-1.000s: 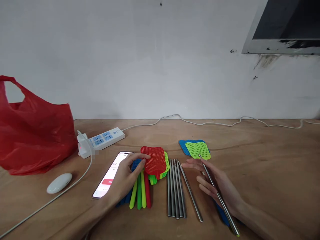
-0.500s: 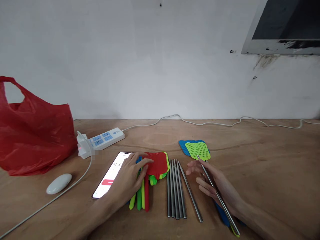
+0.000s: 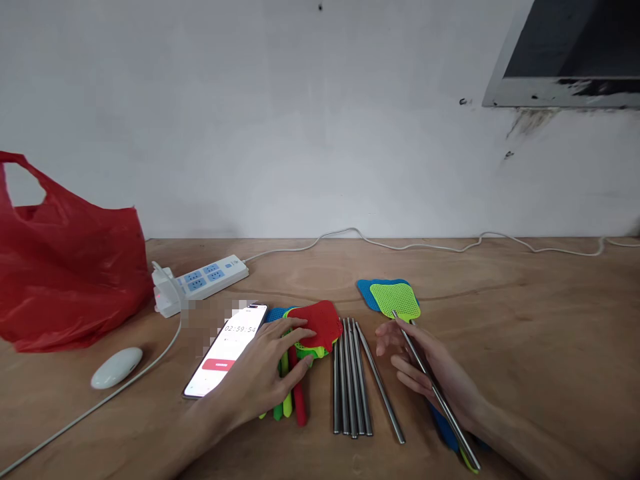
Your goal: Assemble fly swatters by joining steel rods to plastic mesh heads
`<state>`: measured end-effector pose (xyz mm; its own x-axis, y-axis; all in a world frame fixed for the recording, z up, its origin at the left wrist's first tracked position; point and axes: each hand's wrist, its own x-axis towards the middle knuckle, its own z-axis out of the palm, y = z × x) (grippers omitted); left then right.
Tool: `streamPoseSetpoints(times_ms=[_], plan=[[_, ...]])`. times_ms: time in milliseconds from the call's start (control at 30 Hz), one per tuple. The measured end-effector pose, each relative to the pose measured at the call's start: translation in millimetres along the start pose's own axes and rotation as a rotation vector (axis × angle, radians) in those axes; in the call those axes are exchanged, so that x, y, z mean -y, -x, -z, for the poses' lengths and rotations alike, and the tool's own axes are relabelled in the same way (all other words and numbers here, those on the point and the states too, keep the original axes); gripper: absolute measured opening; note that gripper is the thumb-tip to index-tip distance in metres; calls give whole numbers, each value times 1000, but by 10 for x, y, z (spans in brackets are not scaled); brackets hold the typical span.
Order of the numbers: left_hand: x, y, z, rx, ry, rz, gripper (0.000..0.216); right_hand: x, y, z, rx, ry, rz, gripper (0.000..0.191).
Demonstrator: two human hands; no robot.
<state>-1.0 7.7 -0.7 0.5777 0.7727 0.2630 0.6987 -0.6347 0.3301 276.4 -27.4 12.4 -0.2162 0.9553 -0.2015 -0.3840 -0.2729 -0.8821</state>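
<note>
My left hand (image 3: 265, 370) rests on a pile of plastic fly swatters, its fingers curled round the red swatter (image 3: 316, 328) on top. Green and yellow handles (image 3: 286, 400) stick out beneath the hand. My right hand (image 3: 435, 373) lies on the table with its fingers spread, and a metal rod (image 3: 434, 390) lies across it, reaching to the yellow-green swatter head (image 3: 397, 299) stacked on a blue one (image 3: 367, 292). Several loose metal rods (image 3: 353, 377) lie between my two hands.
A phone (image 3: 225, 350) showing a timer lies left of the swatter pile. Farther left are a white mouse-like object (image 3: 117, 367), a white power strip (image 3: 200, 280) with cables, and a red plastic bag (image 3: 65, 273). All this sits on a wooden table (image 3: 525, 320) against a white wall.
My left hand has lowered the red swatter head from a raised tilt down onto the pile and slid it slightly right. The right hand and its rod have barely moved.
</note>
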Motion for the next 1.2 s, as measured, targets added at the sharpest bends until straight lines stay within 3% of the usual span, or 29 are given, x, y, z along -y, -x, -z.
streamPoseSetpoints(times_ms=[300,700,1067,1200], plan=[[-45,-23,14,-52,23,12,37,-28,-31,15,-43,29,12,39],[2,-8,-27,-49,2,-2,37,13,-39,61,-230,357,194,53],[-142,9,40,-68,63,-120,26,-115,-167,251,-210,614,324,42],[-152,35,25,-22,68,-154,25,-220,-201,315,-216,773,387,52]])
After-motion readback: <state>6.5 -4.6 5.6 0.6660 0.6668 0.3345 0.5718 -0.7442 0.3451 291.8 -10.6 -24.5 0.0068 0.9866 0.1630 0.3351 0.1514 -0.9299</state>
